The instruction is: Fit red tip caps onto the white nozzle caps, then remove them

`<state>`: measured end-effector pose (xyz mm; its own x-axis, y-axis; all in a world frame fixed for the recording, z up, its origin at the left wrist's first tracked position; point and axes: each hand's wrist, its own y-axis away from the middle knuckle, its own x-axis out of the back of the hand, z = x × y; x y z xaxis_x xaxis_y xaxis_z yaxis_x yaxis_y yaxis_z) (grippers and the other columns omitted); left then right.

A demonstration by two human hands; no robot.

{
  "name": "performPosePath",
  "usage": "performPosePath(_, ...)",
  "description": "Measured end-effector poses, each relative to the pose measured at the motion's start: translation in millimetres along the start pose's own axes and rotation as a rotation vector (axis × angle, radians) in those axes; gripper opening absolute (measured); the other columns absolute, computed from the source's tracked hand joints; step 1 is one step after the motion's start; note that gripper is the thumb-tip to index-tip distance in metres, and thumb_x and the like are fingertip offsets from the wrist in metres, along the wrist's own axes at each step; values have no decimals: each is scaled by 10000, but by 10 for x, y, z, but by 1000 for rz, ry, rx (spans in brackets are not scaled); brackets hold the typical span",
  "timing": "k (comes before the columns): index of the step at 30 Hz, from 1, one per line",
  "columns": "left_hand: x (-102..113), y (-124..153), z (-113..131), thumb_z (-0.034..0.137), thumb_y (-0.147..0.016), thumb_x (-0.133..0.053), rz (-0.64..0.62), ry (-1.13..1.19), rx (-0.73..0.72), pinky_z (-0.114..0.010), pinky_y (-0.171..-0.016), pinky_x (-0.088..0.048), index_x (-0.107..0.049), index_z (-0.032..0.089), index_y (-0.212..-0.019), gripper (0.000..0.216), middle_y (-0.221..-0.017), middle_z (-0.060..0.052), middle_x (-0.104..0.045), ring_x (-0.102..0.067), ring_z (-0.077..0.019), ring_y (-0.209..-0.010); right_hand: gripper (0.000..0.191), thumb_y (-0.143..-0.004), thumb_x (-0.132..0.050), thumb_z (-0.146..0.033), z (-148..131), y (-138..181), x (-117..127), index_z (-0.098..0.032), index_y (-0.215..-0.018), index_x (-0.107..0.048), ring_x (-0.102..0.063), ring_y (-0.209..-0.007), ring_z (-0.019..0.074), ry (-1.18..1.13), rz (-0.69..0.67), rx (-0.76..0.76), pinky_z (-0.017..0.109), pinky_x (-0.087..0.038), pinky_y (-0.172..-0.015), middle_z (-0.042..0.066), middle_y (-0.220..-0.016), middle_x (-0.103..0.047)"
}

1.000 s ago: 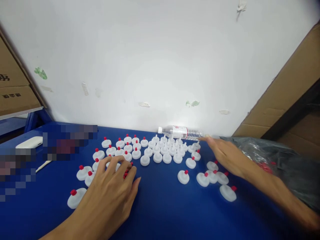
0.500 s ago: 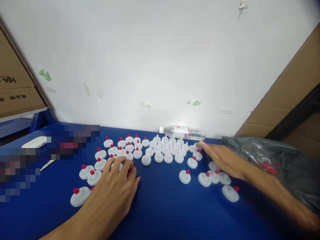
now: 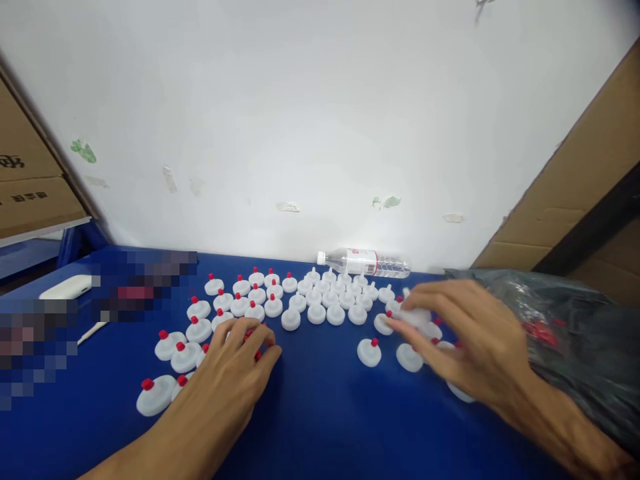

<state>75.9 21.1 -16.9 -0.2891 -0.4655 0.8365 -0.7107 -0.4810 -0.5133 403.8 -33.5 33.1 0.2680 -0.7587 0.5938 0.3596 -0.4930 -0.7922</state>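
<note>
My left hand (image 3: pixel 245 360) rests low over the table, its fingers curled around several small red caps (image 3: pixel 253 343) that show between thumb and fingers. White round plastic lids with red-capped spouts (image 3: pixel 184 357) surround it. My right hand (image 3: pixel 465 327) pinches a white spouted lid (image 3: pixel 417 319) between thumb and fingers, slightly blurred, its spout bare. Beneath and beside this hand lie more red-tipped lids (image 3: pixel 369 352), some partly hidden. A tight cluster of white lids with bare spouts (image 3: pixel 335 297) stands between the hands, towards the wall.
A clear plastic bottle (image 3: pixel 367 262) lies along the wall behind the cluster. On the right is a dark plastic bag (image 3: pixel 590 333) with red pieces (image 3: pixel 543 332). A white device (image 3: pixel 67 287) sits at far left on the blue table (image 3: pixel 320 413). Cardboard (image 3: pixel 575 180) stands at the right.
My right hand has drawn back towards me from the far lids and now lifts a white spouted lid. My left hand stays over the red caps, with its fingers slightly shifted.
</note>
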Motion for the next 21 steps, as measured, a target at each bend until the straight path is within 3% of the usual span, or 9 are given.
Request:
performPosePath(4,-36,12,-2,-62,-886,-562,-27,52,-4,-431,-888,-477,-740,213,-940,333,-1002,-36,-733,-607,-270,-986,46,-1011,-663,-181,-436,13,-68,-198,-1053,-670,-731,-806,166,-142,-31,167,306,-544,-751,50,-967,-774)
performPosePath(8,-27,-1,16,-71,-922,-476,7,57,-4,-460,-896,-488,-706,200,-948,356,-971,-40,-739,-627,-275,-979,170,-1044,-559,-182,-676,92,-160,-179,-1141,-698,-765,-883,180,-232,-110,198,322,-581,-810,65,-1078,-794)
performPosePath(12,80,-30,33,-27,-984,-438,81,130,-47,-427,-889,-536,-657,205,-1095,338,-1038,-27,-729,-664,-253,-991,249,-1045,-504,-149,-736,159,-199,-191,-1202,-694,-777,-957,186,-298,-168,174,323,-619,-859,72,-1141,-789)
performPosePath(17,182,-29,78,49,-1085,-374,157,206,-110,-419,-1037,-514,-579,153,-1356,355,-1121,-41,-729,-704,-207,-1032,286,-1073,-523,-161,-713,225,-241,-222,-1343,-596,-753,-1091,152,-384,-160,51,347,-599,-1021,76,-1268,-747)
performPosePath(21,156,1,133,56,-1104,-361,174,255,-180,-397,-1092,-496,-491,149,-1504,431,-1129,-44,-766,-711,-183,-1053,274,-1062,-567,-161,-702,241,-279,-200,-1333,-586,-731,-1138,140,-439,-174,31,331,-560,-1086,73,-1260,-751)
